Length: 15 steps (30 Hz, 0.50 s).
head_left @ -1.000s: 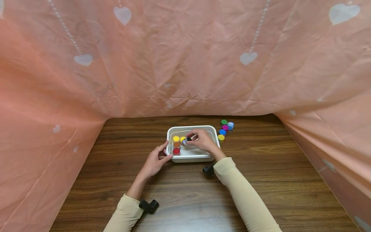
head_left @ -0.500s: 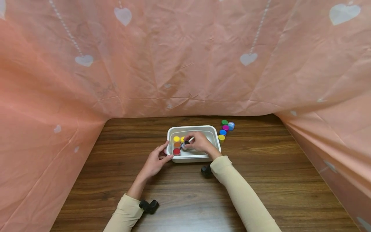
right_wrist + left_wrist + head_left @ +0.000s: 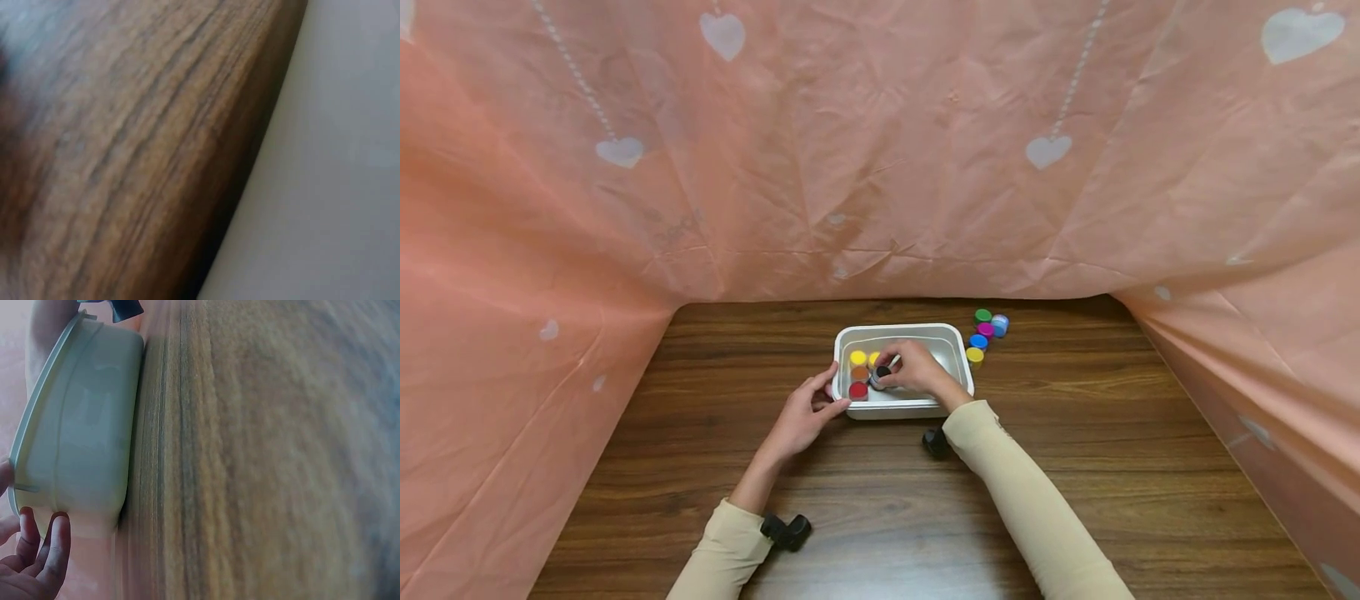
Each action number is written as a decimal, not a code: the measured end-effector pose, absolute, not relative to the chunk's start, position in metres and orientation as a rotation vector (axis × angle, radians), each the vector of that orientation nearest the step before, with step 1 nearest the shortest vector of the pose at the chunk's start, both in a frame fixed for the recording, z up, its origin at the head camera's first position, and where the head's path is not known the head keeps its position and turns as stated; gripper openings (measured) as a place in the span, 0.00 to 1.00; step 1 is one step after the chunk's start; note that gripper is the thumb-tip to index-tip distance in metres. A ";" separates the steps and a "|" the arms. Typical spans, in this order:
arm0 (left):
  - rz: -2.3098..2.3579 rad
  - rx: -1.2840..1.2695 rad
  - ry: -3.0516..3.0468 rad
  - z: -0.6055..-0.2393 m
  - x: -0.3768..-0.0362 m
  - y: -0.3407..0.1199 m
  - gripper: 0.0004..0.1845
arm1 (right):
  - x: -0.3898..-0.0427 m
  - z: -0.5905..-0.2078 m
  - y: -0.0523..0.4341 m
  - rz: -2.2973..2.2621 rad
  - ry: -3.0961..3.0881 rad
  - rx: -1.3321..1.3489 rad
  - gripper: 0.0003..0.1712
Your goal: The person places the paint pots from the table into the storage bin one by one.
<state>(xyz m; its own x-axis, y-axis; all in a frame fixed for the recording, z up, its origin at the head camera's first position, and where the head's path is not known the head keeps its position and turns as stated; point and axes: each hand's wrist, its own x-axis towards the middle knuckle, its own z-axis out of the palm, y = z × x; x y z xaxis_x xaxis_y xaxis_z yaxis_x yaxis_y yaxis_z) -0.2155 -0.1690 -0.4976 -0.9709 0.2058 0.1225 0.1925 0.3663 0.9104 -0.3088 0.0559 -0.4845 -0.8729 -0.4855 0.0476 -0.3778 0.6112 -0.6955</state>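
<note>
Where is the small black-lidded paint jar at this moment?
In the head view, the black-lidded paint jar is inside the white plastic tray, held by the right hand, just right of the orange-lidded jar.

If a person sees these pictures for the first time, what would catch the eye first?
Probably the white tray at the middle of the wooden table, where the right hand holds a black-lidded jar beside bright yellow, orange and red jars. The left hand touches the tray's left end, and a row of coloured jars stands just right of it.
</note>
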 end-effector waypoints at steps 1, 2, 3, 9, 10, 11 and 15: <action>1.719 0.376 2.587 -0.498 -0.216 -0.169 0.35 | -0.309 -0.485 0.056 -1.104 2.686 -0.725 0.16; 1.719 0.373 2.582 -0.499 -0.216 -0.169 0.35 | -0.310 -0.486 0.055 -1.096 2.686 -0.725 0.16; 1.719 0.376 2.580 -0.500 -0.216 -0.169 0.35 | -0.310 -0.486 0.055 -1.088 2.687 -0.721 0.16; 1.730 0.367 2.582 -0.502 -0.217 -0.170 0.35 | -0.312 -0.488 0.055 -1.090 2.684 -0.756 0.16; 1.728 0.377 2.588 -0.502 -0.217 -0.170 0.35 | -0.312 -0.488 0.055 -1.099 2.681 -0.762 0.16; 1.726 0.386 2.593 -0.502 -0.216 -0.170 0.35 | -0.311 -0.488 0.055 -1.107 2.678 -0.763 0.16; 1.730 0.429 2.593 -0.493 -0.211 -0.168 0.34 | -0.311 -0.487 0.055 -1.126 2.668 -0.766 0.15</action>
<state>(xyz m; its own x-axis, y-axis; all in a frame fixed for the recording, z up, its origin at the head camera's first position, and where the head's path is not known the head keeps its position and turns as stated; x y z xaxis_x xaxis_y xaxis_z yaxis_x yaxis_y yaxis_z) -0.2115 -0.1677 -0.4925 -0.9627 0.2223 0.1540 0.2276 0.3584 0.9054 -0.3106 0.0548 -0.4866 -0.8593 -0.5078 0.0615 -0.3984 0.5890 -0.7031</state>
